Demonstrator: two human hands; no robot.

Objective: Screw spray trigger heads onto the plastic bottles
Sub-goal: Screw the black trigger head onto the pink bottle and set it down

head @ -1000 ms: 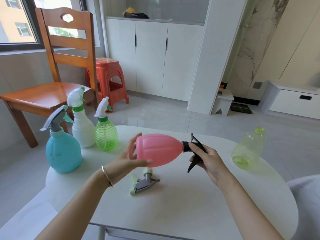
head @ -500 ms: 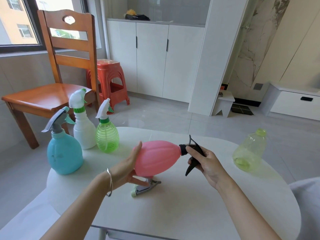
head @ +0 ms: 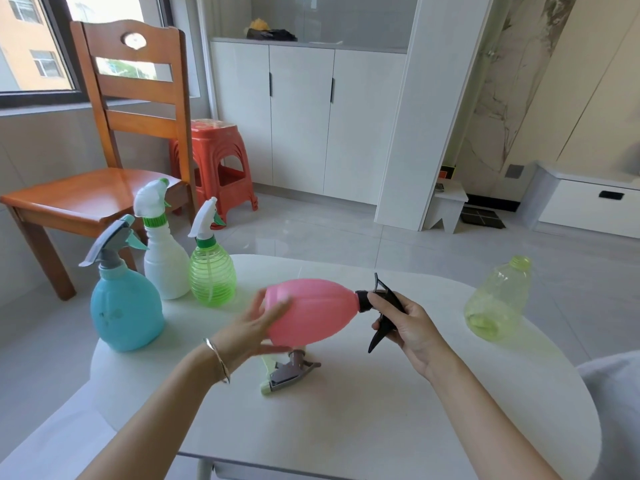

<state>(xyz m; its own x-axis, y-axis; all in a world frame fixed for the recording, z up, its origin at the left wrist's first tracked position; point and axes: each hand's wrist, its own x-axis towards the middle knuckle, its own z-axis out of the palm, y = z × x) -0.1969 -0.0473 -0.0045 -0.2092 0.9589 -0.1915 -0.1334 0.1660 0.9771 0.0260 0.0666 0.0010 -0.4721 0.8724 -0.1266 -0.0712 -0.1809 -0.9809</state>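
Bottles (head: 313, 317): five (three upright, capped)

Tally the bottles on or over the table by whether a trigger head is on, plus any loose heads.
Bottles with a head on: 4: blue, white, green ribbed, pink
Bottles without a head: 1: yellow-green
Loose trigger heads: 1: grey
Total: 6

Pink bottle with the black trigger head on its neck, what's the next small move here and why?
Probably another twist: the left hand cups the base of the pink bottle, held sideways above the table, while the right hand grips the black trigger head at its neck. Whether the thread is fully seated can't be seen.
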